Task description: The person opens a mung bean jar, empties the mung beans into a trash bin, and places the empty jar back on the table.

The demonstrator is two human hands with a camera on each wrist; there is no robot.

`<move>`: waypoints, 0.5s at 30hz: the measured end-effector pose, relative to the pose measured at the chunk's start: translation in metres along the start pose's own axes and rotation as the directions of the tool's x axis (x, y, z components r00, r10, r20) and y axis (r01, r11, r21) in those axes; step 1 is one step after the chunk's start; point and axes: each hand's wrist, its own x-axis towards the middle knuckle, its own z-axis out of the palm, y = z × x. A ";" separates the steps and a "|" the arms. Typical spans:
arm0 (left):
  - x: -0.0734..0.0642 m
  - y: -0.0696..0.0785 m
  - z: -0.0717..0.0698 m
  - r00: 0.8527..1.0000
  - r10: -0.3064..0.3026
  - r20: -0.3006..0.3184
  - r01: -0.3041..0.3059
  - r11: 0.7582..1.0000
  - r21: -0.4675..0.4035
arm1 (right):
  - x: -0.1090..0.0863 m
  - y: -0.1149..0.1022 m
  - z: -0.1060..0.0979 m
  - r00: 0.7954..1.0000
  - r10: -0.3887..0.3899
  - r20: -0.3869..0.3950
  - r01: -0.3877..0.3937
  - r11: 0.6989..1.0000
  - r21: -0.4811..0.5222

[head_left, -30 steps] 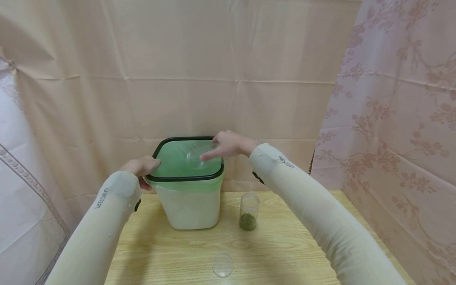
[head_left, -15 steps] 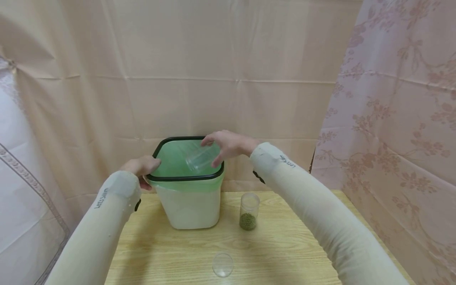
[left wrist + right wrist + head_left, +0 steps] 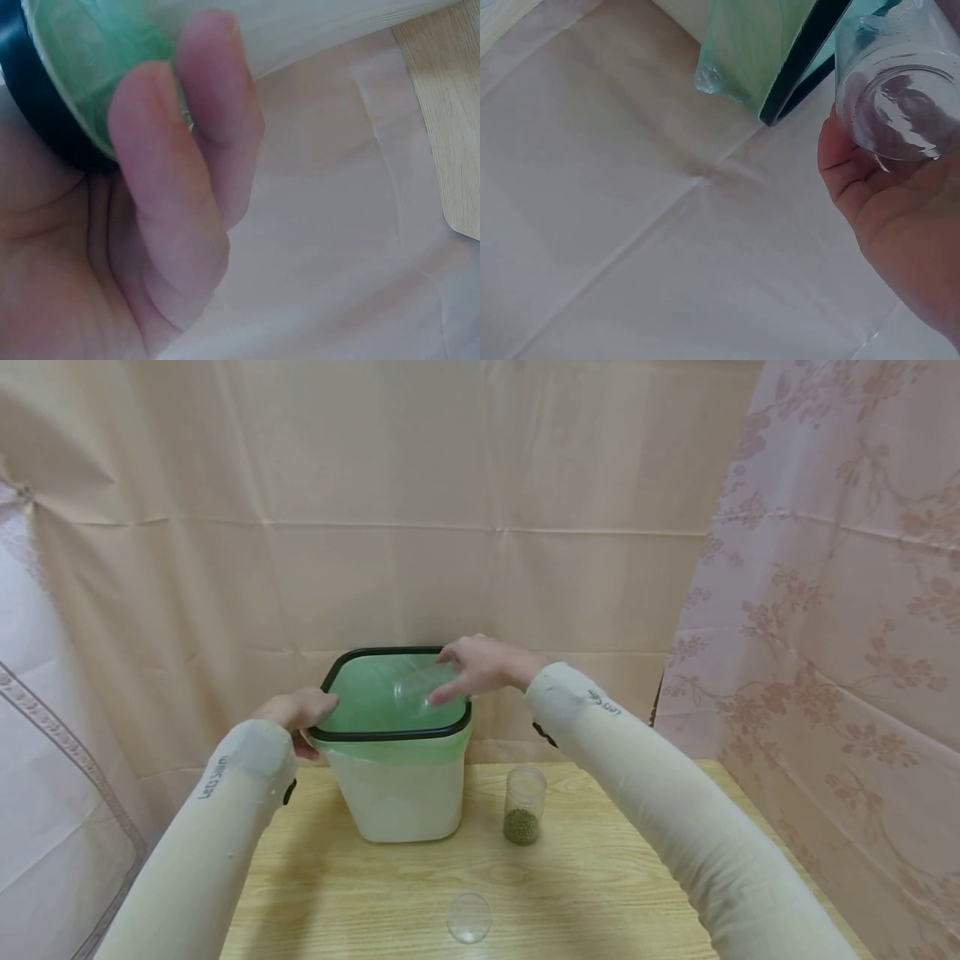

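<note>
1. While the left grip (image 3: 296,708) curls round the bag-lined plastic bin's (image 3: 408,802) black rim (image 3: 390,736), the right grip (image 3: 483,664) clasps a smooth, clear cylindrical jar (image 3: 900,90), tipped at the bin's mouth.
2. Right of the bin stands a granule jar (image 3: 524,802).

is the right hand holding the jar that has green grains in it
No, the right hand holds another clear container at the bin, while the jar with green grains stands upright on the table.

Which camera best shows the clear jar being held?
Right wrist view: though cropped, the jar appears large, its round end visible. The head view shows it faint against the green liner; the left wrist view misses it.
</note>
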 end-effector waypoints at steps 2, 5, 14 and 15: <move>-0.001 0.000 0.000 1.000 0.001 0.001 -0.001 1.000 -0.001 | 0.000 0.000 0.000 1.000 0.008 -0.006 -0.008 1.000 0.000; -0.002 0.001 0.000 1.000 0.006 0.001 -0.006 1.000 0.002 | 0.001 0.001 0.000 1.000 -0.003 -0.006 0.003 1.000 -0.002; -0.004 0.001 0.001 1.000 0.001 0.002 -0.001 1.000 -0.015 | 0.002 0.000 -0.002 0.994 -0.112 0.001 0.112 0.993 -0.028; -0.004 0.001 0.001 1.000 0.001 0.003 -0.001 1.000 -0.013 | 0.002 0.000 -0.002 0.993 -0.117 0.000 0.117 0.993 -0.031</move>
